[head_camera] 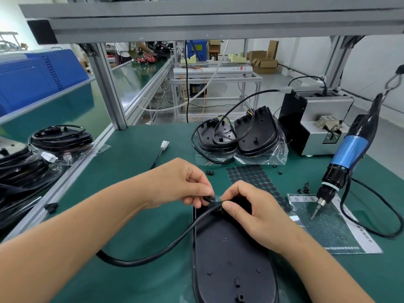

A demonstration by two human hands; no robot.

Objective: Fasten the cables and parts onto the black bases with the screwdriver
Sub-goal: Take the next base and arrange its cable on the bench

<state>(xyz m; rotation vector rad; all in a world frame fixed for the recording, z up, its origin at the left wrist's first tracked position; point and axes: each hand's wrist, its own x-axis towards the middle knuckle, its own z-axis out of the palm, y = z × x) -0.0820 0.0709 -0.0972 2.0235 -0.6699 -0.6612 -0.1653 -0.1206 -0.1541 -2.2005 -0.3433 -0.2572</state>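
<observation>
Your left hand (183,184) pinches a small black clip (208,198) between thumb and fingertips, just above the far end of the black base (231,259), which lies flat near the front edge of the table (135,149). Your right hand (251,213) is curled over that same far end, thumb pressing the black cable (175,241) down where it enters the base. From there the cable arcs off toward the table's left side and loops back. It looks thick and springy, so expect it to lift out of its seat unless you hold it close to the entry point, not farther along the loop. The clip is tiny, probably light and easy to drop; hold it by its sides. The base seems rigid plastic and should stay put under gentle pressure. The screwdriver (345,158) hangs untouched near the right edge, its tip over a printed sheet (334,232).
</observation>
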